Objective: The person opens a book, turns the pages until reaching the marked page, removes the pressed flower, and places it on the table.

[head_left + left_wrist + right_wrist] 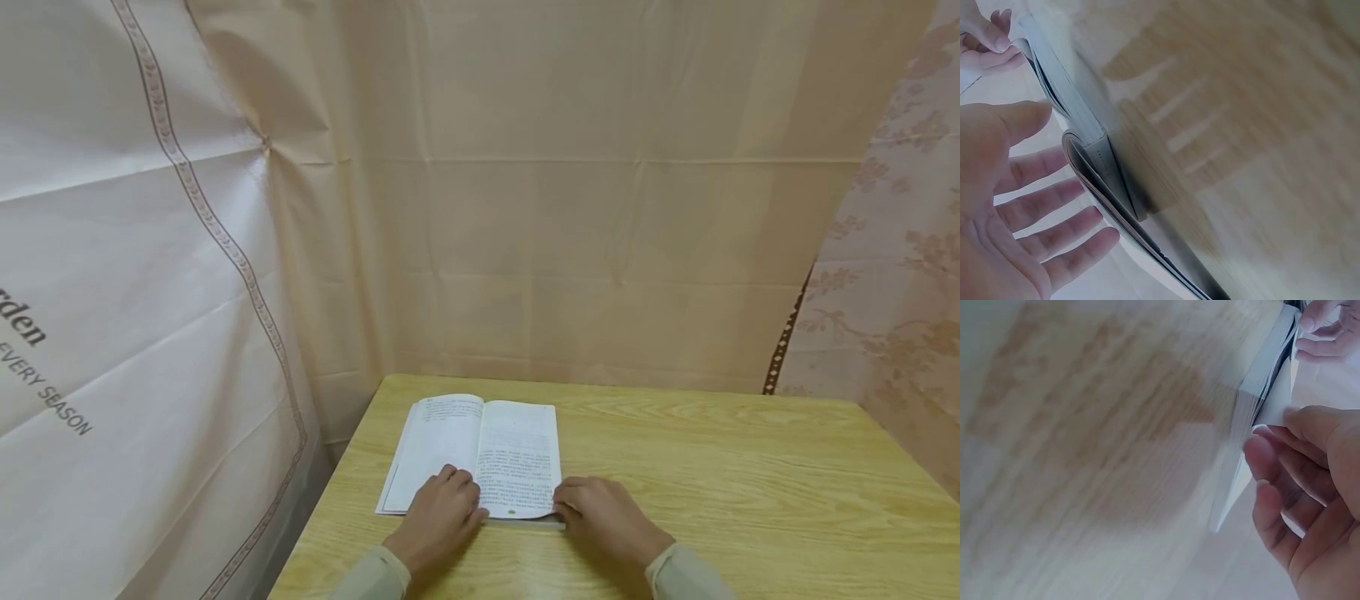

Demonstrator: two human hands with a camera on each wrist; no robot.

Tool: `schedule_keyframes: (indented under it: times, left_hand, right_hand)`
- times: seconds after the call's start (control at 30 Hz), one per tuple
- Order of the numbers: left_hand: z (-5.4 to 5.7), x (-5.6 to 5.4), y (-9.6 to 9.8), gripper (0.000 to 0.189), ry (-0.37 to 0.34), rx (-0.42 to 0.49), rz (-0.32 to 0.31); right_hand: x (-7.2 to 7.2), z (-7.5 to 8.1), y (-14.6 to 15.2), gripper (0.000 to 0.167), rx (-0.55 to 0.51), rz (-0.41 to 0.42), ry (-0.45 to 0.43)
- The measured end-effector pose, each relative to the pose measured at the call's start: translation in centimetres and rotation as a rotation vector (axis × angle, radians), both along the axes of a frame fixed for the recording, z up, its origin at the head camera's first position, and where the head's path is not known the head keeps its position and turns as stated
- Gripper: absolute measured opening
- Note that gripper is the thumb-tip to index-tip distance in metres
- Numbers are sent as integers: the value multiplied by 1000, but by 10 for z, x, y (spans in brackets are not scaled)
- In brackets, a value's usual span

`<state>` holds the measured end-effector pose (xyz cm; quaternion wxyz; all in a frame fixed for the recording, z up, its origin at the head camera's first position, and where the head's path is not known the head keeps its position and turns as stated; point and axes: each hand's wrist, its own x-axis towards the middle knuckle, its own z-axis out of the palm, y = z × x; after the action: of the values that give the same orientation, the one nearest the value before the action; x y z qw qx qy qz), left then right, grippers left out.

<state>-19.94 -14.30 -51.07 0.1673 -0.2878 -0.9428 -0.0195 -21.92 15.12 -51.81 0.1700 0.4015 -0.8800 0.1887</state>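
One pale cloth (150, 317) printed with lettering hangs at the far left. To its right, toward the left end of the desk (750, 492), an open book (480, 454) lies face up. Its left page (435, 454) carries a few lines of print at the top and blank paper below.

The left hand (444, 510) rests on the lower part of that page, near the spine. Seen from the left wrist, its fingers (1041, 203) are nearly straight and spread apart, gripping nothing; they probably serve to keep that half flat.

Next comes the right page (517, 433), with dense print low down and a small green mark (512, 512) by its near edge. At its lower outer corner the right hand (603, 517) has thumb and fingers bent and apparently clamped on the paper; the right wrist view shows a leaf (1275, 403) lifted slightly off the pages beneath.

The step in hand looks like picking up a page by its corner. To turn it, the next move would call for holding a single leaf, carrying it leftward over the spine, and getting the left hand out of its path. Too deep a pinch could bring two leaves together.

A floral cloth (900, 267) hangs at the far right.
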Motion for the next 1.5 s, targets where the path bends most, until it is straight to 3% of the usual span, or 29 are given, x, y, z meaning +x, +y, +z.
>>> schedule_keyframes:
  times: [0.4, 0.53, 0.9, 1.07, 1.3, 1.5]
  left_hand:
    - [2, 0, 3, 36, -17, -53, 8]
    - [2, 1, 3, 38, 8, -65, 5]
    - [0, 1, 10, 45, 29, -87, 15]
    - [1, 0, 11, 42, 25, -88, 29]
    - [3, -1, 13, 27, 15, -66, 40]
    - [3, -1, 13, 22, 34, -92, 69]
  right_hand:
    - [-2, 4, -2, 17, 63, 44, 109]
    - [-1, 6, -2, 19, 47, 34, 76]
    - [-1, 11, 2, 10, -81, -58, -76]
    - [1, 14, 1, 9, -99, -84, -63]
    - [1, 13, -1, 8, -200, -82, 33]
    - [1, 12, 0, 23, -261, -144, -3]
